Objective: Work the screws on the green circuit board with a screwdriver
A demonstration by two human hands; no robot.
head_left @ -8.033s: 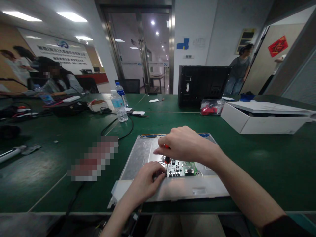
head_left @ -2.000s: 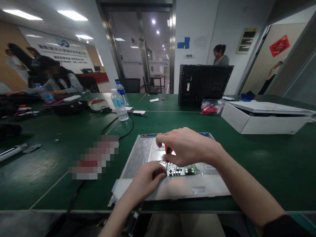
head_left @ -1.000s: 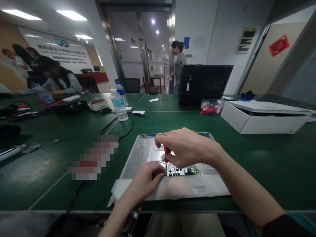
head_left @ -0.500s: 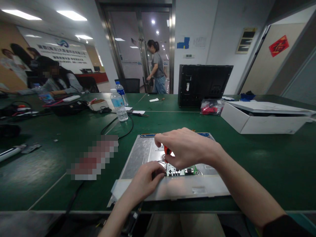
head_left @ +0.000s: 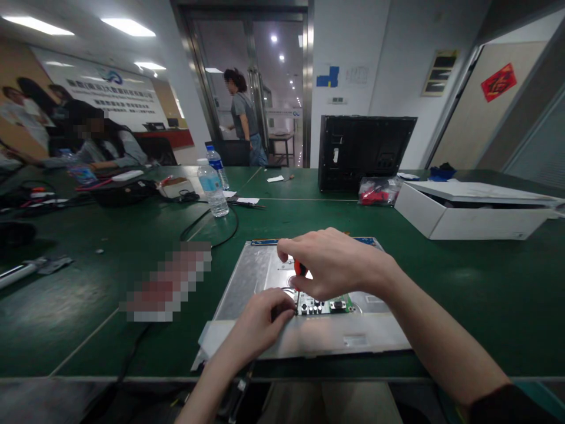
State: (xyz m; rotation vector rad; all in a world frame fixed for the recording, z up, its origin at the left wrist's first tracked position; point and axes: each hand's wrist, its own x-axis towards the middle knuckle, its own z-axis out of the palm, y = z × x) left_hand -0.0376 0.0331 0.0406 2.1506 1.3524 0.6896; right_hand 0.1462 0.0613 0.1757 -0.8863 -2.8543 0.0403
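Note:
My right hand (head_left: pixel 338 265) is closed around a screwdriver (head_left: pixel 300 268) with a red and black handle, held upright. Its thin shaft points down to the left edge of a green circuit board (head_left: pixel 326 305). Close to the screwdriver's tip, the thumb and fingers of my left hand (head_left: pixel 267 318) are pinched together; what they hold, if anything, is hidden. Both hands are over a flat silvery metal panel (head_left: pixel 247 274) lying on the table, the board mounted near its front side. A thin dark cable shows by my left fingertips.
Water bottles (head_left: pixel 212 188) stand at the back left beside a looped black cable (head_left: pixel 238 221). At the back right are a black monitor casing (head_left: pixel 366 150), a plastic bag with red contents (head_left: pixel 378 191) and a white box (head_left: pixel 477 215). People are beyond the green table (head_left: pixel 459 294).
My hands, the screwdriver and the panel stay almost in place. The person by the glass door has walked left.

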